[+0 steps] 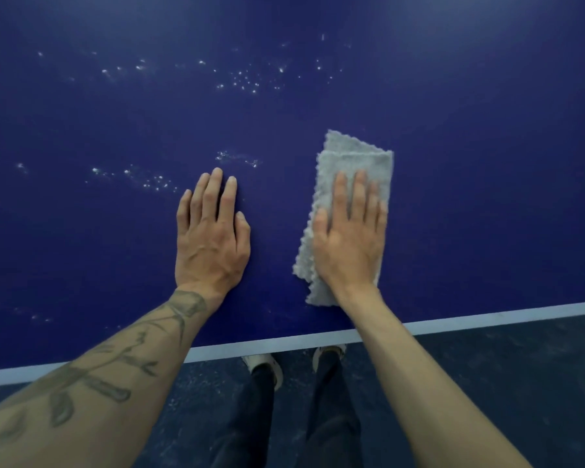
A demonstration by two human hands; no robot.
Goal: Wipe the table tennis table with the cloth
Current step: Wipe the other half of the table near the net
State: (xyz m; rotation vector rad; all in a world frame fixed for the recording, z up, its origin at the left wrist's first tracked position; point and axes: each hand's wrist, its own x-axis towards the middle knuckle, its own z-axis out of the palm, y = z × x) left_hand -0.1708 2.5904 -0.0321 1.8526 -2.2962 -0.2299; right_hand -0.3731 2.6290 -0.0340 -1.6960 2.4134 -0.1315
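Two bare forearms reach out from under my view, the left forearm (92, 373) inked with a grey leafy tattoo (115, 363), the right forearm (419, 366) plain. Below them I see dark trousers (247, 420), white shoes (264, 363) and a dark speckled floor (520, 383). Past a pale painted edge line (487, 319) lies the desk (470, 197), a smooth, deep blue table tennis top with a dull sheen. My left hand (211, 238) rests palm-down on the bare blue surface, its fingers (213, 194) straight and close together, holding nothing. Just beside it, not touching, my right hand (350, 241) presses flat on the cloth (355, 160), its fingers (360, 194) straight and slightly spread rather than curled around it. That cloth is a light grey, fluffy microfibre piece with a scalloped hem, folded into a long rectangle with layered edges showing at its far end; it lies near the edge line, right of centre. Whitish specks (244, 81) are scattered in bands across the far surface, with smaller clusters near the left fingertips.
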